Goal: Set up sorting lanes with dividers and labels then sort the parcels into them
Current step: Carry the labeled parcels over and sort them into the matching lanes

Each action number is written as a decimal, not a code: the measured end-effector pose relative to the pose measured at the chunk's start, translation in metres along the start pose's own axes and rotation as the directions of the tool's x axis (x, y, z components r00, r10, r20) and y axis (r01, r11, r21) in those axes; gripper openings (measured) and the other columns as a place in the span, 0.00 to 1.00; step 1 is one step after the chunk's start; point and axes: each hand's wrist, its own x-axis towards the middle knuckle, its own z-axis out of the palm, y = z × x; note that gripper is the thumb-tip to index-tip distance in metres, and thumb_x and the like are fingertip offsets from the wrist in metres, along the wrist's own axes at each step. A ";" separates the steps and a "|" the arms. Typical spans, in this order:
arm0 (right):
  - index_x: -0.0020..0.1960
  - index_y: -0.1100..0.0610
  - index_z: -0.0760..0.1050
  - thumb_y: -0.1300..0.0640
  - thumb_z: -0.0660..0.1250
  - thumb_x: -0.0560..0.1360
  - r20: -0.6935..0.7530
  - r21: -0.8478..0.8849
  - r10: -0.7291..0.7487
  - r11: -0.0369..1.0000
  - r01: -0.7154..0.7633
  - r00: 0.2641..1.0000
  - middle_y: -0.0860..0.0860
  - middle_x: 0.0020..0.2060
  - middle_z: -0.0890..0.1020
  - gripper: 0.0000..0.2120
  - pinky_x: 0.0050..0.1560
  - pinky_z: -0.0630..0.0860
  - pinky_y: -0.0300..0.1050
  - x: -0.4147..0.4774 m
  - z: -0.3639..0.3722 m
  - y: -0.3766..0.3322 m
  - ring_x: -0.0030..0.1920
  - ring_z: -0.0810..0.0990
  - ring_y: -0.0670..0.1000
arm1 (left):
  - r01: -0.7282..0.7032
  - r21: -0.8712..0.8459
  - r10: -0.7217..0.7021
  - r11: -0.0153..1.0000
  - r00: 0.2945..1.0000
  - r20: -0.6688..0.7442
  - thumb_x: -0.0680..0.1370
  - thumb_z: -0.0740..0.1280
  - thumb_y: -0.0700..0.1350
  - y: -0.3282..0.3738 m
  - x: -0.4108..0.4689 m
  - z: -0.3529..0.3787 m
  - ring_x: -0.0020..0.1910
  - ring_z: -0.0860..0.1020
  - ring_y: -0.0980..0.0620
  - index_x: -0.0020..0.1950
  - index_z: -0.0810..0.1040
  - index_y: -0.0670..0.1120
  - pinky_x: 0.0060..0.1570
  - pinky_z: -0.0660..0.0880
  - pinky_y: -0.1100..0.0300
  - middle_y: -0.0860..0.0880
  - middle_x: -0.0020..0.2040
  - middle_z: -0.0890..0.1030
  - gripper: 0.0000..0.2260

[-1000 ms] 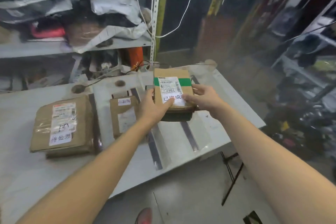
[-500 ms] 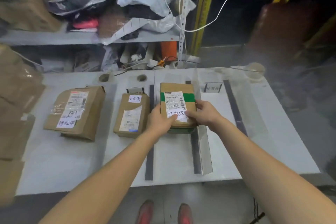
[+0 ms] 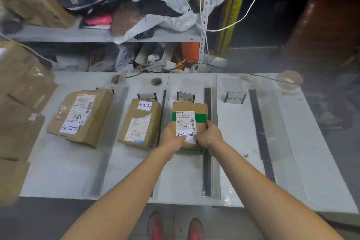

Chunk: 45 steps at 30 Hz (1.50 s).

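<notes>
- The left hand (image 3: 173, 138) and right hand (image 3: 209, 136) both grasp the near end of the green-taped parcel (image 3: 190, 109), one at each near corner, with thumbs curled over its white sticker.
- That parcel sits in the third lane from the left, just in front of the label stand (image 3: 185, 96) whose characters appear to match its sticker. Its right edge is close beside a divider (image 3: 206, 171). I cannot tell whether it already rests flat on the table (image 3: 292, 162).
- To finish well, I would set it down square to the lane with the sticker up, and let go only once it lies flat — without nudging the divider or tipping the stand.
- Count: three parcels — the large parcel (image 3: 81, 115) on the left, the middle parcel (image 3: 140, 123), and the held one. There are four dark-based dividers and four label stands, the leftmost mostly hidden.
</notes>
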 end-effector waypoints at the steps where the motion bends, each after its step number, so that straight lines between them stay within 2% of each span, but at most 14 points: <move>1: 0.72 0.57 0.68 0.64 0.72 0.72 -0.008 -0.002 0.003 1.000 -0.003 1.000 0.56 0.64 0.78 0.30 0.59 0.73 0.44 -0.001 0.001 0.001 0.62 0.77 0.57 | 0.008 0.003 -0.008 1.000 1.000 -0.003 0.74 0.71 0.32 -0.002 0.001 0.000 0.59 0.78 0.48 0.65 0.73 0.46 0.56 0.77 0.55 0.48 0.60 0.80 0.22; 6: 0.74 0.56 0.66 0.62 0.71 0.73 -0.034 -0.013 -0.044 0.999 0.043 0.998 0.54 0.65 0.77 0.32 0.64 0.74 0.48 -0.004 -0.002 -0.005 0.64 0.77 0.56 | -0.059 0.011 0.059 0.998 0.998 -0.013 0.71 0.75 0.34 0.002 0.002 -0.005 0.59 0.79 0.51 0.64 0.73 0.51 0.57 0.77 0.54 0.54 0.57 0.81 0.26; 9: 0.75 0.56 0.65 0.61 0.71 0.74 -0.060 0.003 -0.132 0.991 0.132 0.989 0.52 0.66 0.77 0.32 0.61 0.75 0.46 -0.010 -0.010 -0.023 0.63 0.78 0.55 | -0.132 -0.015 0.132 0.991 0.991 -0.038 0.73 0.74 0.34 0.027 -0.003 -0.017 0.61 0.75 0.56 0.73 0.68 0.47 0.54 0.73 0.65 0.63 0.53 0.75 0.30; 10: 0.76 0.56 0.64 0.61 0.71 0.74 -0.066 0.009 -0.160 0.987 0.161 0.985 0.53 0.68 0.76 0.32 0.61 0.75 0.46 -0.012 -0.013 -0.030 0.64 0.77 0.55 | -0.156 -0.029 0.155 0.987 0.987 -0.036 0.74 0.74 0.35 0.037 -0.007 -0.024 0.64 0.72 0.57 0.75 0.65 0.45 0.56 0.71 0.66 0.62 0.59 0.74 0.33; 12: 0.76 0.56 0.64 0.59 0.71 0.75 -0.074 -0.007 -0.240 0.971 0.240 0.968 0.52 0.71 0.73 0.32 0.59 0.74 0.44 -0.017 -0.020 -0.046 0.65 0.76 0.54 | -0.217 0.010 0.217 0.976 0.975 -0.046 0.74 0.75 0.41 0.052 -0.012 -0.043 0.73 0.66 0.53 0.79 0.59 0.46 0.66 0.67 0.60 0.54 0.74 0.68 0.38; 14: 0.75 0.54 0.65 0.57 0.70 0.75 -0.071 -0.061 -0.325 0.945 0.321 0.943 0.51 0.71 0.73 0.30 0.55 0.74 0.43 -0.024 -0.023 -0.065 0.62 0.77 0.52 | -0.274 0.081 0.280 0.958 0.957 -0.078 0.75 0.74 0.43 0.064 -0.020 -0.069 0.75 0.64 0.52 0.79 0.59 0.47 0.68 0.65 0.58 0.50 0.76 0.65 0.37; 16: 0.75 0.53 0.67 0.56 0.70 0.75 -0.056 -0.152 -0.406 0.906 0.394 0.912 0.52 0.69 0.74 0.29 0.57 0.75 0.47 -0.031 -0.020 -0.087 0.60 0.78 0.53 | -0.305 0.193 0.333 0.933 0.933 -0.135 0.76 0.72 0.45 0.070 -0.028 -0.099 0.73 0.67 0.51 0.78 0.61 0.47 0.66 0.66 0.59 0.48 0.74 0.69 0.33; 20: 0.74 0.53 0.67 0.53 0.69 0.76 0.014 -0.369 -0.578 0.755 0.541 0.816 0.52 0.70 0.74 0.28 0.67 0.70 0.51 -0.050 0.006 -0.135 0.69 0.72 0.55 | -0.210 0.560 0.418 0.802 0.866 -0.274 0.78 0.68 0.52 0.070 -0.043 -0.173 0.67 0.72 0.43 0.77 0.63 0.48 0.62 0.71 0.51 0.46 0.69 0.74 0.29; 23: 0.74 0.53 0.66 0.53 0.69 0.75 0.090 -0.477 -0.654 0.634 0.608 0.751 0.51 0.70 0.74 0.29 0.67 0.69 0.51 -0.069 0.041 -0.171 0.70 0.71 0.55 | -0.152 0.604 0.415 0.783 0.850 -0.324 0.78 0.67 0.53 0.062 -0.057 -0.229 0.64 0.74 0.42 0.76 0.64 0.48 0.59 0.72 0.51 0.43 0.67 0.76 0.28; 28: 0.76 0.52 0.63 0.50 0.67 0.76 0.155 -0.588 -0.724 0.479 0.652 0.672 0.51 0.72 0.71 0.31 0.67 0.70 0.54 -0.106 0.112 -0.224 0.70 0.70 0.57 | -0.052 0.679 0.423 0.732 0.816 -0.393 0.78 0.65 0.59 0.026 -0.069 -0.338 0.68 0.71 0.42 0.76 0.63 0.49 0.63 0.71 0.49 0.45 0.70 0.73 0.30; 35: 0.76 0.52 0.63 0.53 0.69 0.74 0.170 -0.626 -0.703 0.464 0.626 0.691 0.53 0.73 0.70 0.32 0.67 0.70 0.55 -0.155 0.236 -0.291 0.71 0.69 0.57 | -0.052 0.719 0.474 0.693 0.785 -0.400 0.78 0.66 0.57 -0.021 -0.085 -0.499 0.70 0.69 0.44 0.77 0.63 0.48 0.65 0.70 0.47 0.47 0.73 0.69 0.30; 38: 0.75 0.51 0.64 0.52 0.69 0.74 0.196 -0.626 -0.708 0.442 0.643 0.678 0.52 0.72 0.71 0.32 0.66 0.72 0.56 -0.175 0.290 -0.320 0.70 0.70 0.56 | -0.030 0.773 0.500 0.634 0.779 -0.380 0.79 0.65 0.56 -0.044 -0.087 -0.558 0.71 0.68 0.45 0.76 0.63 0.47 0.67 0.69 0.47 0.47 0.74 0.68 0.29; 42: 0.76 0.50 0.63 0.49 0.69 0.74 0.227 -0.649 -0.705 0.405 0.644 0.672 0.50 0.72 0.71 0.33 0.64 0.74 0.54 -0.188 0.345 -0.349 0.71 0.70 0.55 | 0.026 0.810 0.476 0.586 0.798 -0.370 0.79 0.63 0.57 -0.067 -0.084 -0.622 0.69 0.70 0.45 0.75 0.64 0.48 0.62 0.73 0.48 0.49 0.73 0.70 0.27; 45: 0.77 0.51 0.62 0.49 0.68 0.74 0.233 -0.656 -0.696 0.403 0.638 0.679 0.49 0.73 0.70 0.33 0.64 0.74 0.53 -0.185 0.373 -0.369 0.72 0.69 0.54 | 0.028 0.796 0.459 0.605 0.804 -0.377 0.78 0.64 0.58 -0.080 -0.073 -0.655 0.66 0.72 0.44 0.74 0.64 0.49 0.57 0.74 0.49 0.49 0.71 0.72 0.28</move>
